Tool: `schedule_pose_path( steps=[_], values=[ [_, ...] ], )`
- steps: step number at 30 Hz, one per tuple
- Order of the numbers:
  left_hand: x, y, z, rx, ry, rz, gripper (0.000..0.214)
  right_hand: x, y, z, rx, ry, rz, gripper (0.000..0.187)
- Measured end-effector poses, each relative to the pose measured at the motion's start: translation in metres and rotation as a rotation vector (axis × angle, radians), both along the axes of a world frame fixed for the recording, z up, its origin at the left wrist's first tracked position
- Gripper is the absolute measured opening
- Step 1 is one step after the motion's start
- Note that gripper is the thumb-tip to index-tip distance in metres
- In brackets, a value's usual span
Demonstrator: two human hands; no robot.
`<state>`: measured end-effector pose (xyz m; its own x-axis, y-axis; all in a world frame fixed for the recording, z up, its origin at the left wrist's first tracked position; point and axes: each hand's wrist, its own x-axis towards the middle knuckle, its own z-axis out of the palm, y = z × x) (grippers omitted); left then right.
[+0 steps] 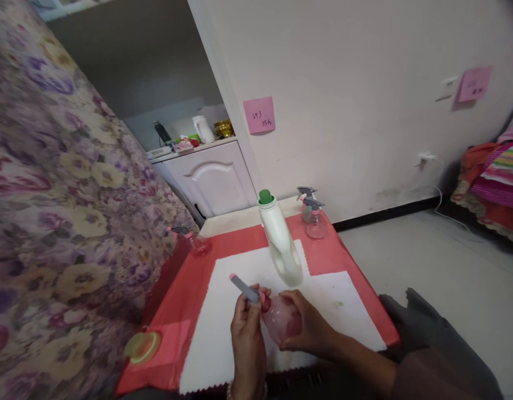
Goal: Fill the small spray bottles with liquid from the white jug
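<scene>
Low over the table's near side, I hold a clear spray bottle tilted on its side, neck to the left. My right hand is wrapped round its body. Around the pink collar and grey spray head my left hand is closed; the head has a pink nozzle tip, and part of it is behind the fingers. Just beyond both hands stands a large pale plastic jug, with something green in its open mouth.
White cloths lie over a red table cover. More spray bottles stand at the back right and left. A round yellowish lid lies near left. A floral curtain hangs along the left side.
</scene>
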<state>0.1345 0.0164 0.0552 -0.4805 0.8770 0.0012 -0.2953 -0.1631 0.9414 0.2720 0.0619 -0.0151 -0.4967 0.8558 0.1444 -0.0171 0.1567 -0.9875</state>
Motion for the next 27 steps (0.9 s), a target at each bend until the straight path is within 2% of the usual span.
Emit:
schedule_pose_path(
  steps=[3, 10, 18, 22, 27],
  values=[
    [-0.004, 0.002, 0.006, 0.016, -0.011, 0.024, 0.039, 0.001, -0.001, -0.001, 0.025, -0.028, -0.039, 0.091],
    [-0.011, 0.000, 0.024, 0.034, -0.014, -0.013, 0.040, -0.002, -0.001, -0.005, -0.043, 0.035, 0.034, 0.094],
    [-0.023, -0.010, 0.039, 0.074, 0.125, 0.002, 0.036, -0.003, 0.001, -0.007, -0.030, 0.000, -0.009, 0.094],
    [-0.035, -0.017, 0.056, 0.153, 0.155, 0.024, 0.036, -0.003, 0.001, -0.009, -0.016, 0.005, -0.017, 0.092],
    [-0.043, -0.030, 0.085, 0.198, 0.169, 0.100, 0.035, -0.002, -0.001, -0.005, -0.027, -0.014, -0.011, 0.090]
  ],
)
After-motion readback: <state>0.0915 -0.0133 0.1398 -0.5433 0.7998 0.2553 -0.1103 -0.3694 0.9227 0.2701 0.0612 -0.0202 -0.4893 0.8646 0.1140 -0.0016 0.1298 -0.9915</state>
